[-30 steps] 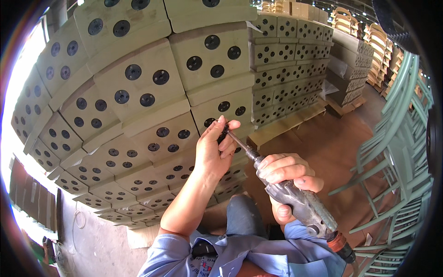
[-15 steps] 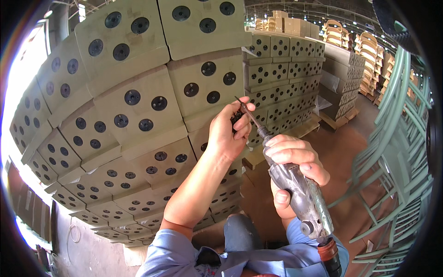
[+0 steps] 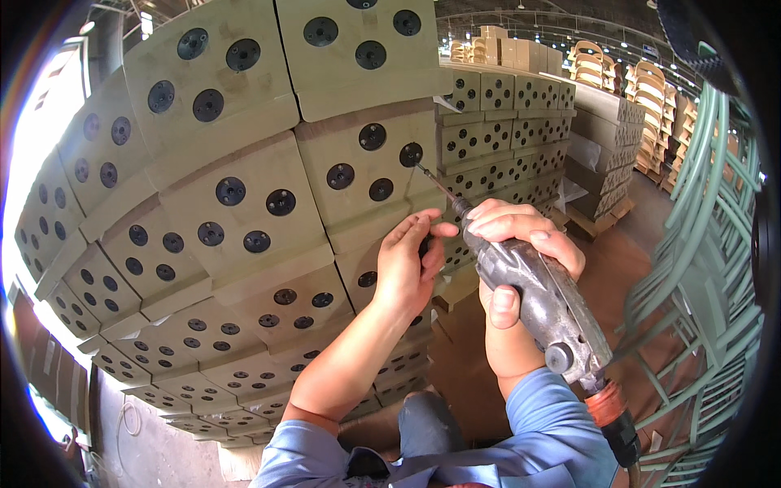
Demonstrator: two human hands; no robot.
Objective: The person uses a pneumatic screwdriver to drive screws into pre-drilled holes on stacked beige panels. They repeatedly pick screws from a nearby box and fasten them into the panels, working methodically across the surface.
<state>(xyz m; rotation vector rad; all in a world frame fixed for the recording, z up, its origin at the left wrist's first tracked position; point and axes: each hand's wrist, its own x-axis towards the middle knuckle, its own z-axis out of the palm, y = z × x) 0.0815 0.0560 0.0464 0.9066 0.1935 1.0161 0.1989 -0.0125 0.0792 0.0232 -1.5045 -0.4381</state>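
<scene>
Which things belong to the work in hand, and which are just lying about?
Seemingly in use:
power driver in the right hand
small dark item in the left hand
black disc near the driver tip

Apparently idle:
green tubular frames
cardboard boxes
stacked tan frames

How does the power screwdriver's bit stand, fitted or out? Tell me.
Fitted: the slim bit sticks out from the front of the power screwdriver, which the right hand grips.
</scene>
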